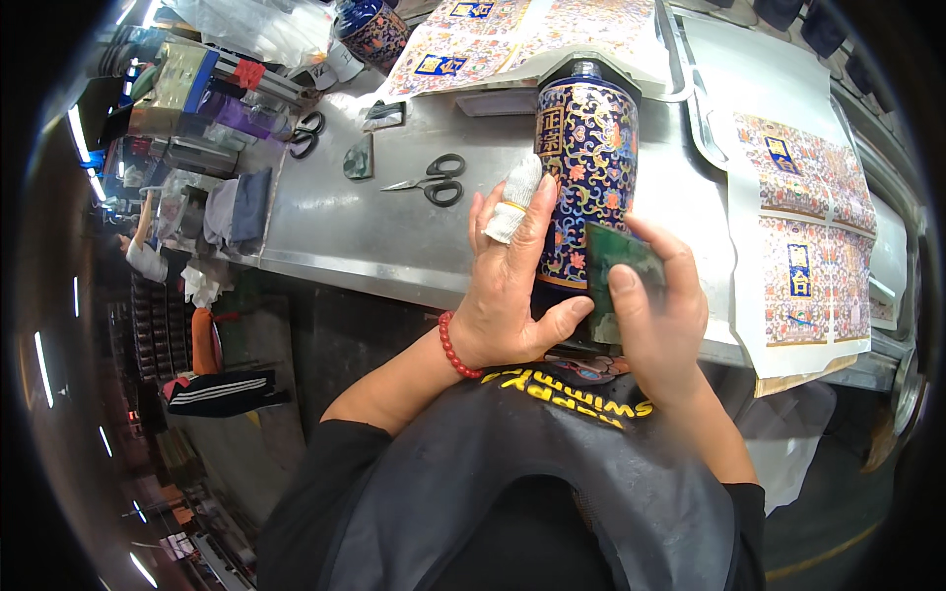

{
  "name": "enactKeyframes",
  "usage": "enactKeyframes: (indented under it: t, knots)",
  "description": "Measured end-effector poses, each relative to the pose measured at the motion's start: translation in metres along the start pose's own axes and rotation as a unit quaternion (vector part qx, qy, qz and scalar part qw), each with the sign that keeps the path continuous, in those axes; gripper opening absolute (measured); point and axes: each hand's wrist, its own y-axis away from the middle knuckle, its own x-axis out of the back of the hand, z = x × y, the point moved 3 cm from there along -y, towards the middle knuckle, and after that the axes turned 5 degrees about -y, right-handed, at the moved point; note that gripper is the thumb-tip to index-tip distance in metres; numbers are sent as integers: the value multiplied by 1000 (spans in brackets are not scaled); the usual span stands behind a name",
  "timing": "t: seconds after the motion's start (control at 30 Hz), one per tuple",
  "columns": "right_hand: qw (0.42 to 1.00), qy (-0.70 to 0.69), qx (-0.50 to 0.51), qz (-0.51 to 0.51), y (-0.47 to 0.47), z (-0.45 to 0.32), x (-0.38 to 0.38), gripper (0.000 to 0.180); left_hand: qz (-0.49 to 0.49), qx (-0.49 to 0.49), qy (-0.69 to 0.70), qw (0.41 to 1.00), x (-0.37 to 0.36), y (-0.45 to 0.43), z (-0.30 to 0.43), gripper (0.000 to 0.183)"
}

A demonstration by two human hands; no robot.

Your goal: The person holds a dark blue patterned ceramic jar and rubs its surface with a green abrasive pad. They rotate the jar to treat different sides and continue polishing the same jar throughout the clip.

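A dark blue bottle with a colourful floral pattern and gold-framed characters lies on the metal table, its neck pointing away from me. My left hand rests against the bottle's left side, fingers spread, with a white cloth cover on one finger and red beads at the wrist. In my right hand is a flat dark green scraper, pinched between thumb and fingers at the bottle's lower right side. Whether the scraper's edge touches the bottle is hard to tell.
Black-handled scissors and a small green scraper piece lie left on the metal table. Printed floral sheets hang over trays at right; more sheets lie behind. Another patterned bottle stands at the back. A second pair of scissors is farther left.
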Motion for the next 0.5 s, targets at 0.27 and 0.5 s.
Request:
enactKeyframes:
  t: [0.27, 0.5]
  knots:
    - [994, -51, -68, 74, 14, 11, 10, 32, -9, -9, -23, 1000, -5, 5, -9, 103]
    - [970, -94, -187, 127, 8, 23, 16, 31, 34, -5, -82, 996, -2, 6, -25, 102]
